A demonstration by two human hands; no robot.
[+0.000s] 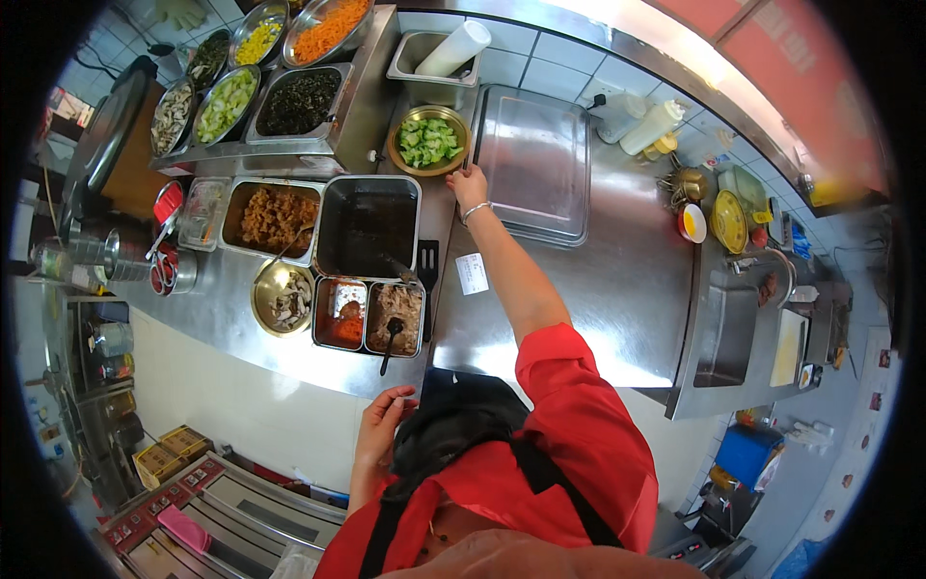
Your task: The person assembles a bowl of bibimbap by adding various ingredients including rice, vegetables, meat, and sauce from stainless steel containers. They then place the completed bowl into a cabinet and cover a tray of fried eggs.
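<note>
My right hand (469, 185) reaches forward across the steel counter, its fingers closed at the near right rim of a gold-coloured metal bowl (394, 154). Chopped green vegetable pieces (428, 142) fill that bowl. Close to my body, my left hand (384, 425) hangs in front of the counter's near edge, fingers loosely curved and apart, with nothing visible in it. A second gold-coloured bowl (260, 301) holds greyish slices (291, 299) on the left. Beside it, a steel pan with two sections contains an orange-red food (345, 326) and shredded pale food (400, 311) with a black spoon (391, 340).
A deep steel pan with dark liquid (369, 222) adjoins a pan of brown chopped food (278, 218). Bowls of shredded carrot (328, 31) and green slices (225, 104) stand on a raised shelf. A lidded steel tray (535, 159), paper slip (472, 274) and sink (725, 333) lie rightward.
</note>
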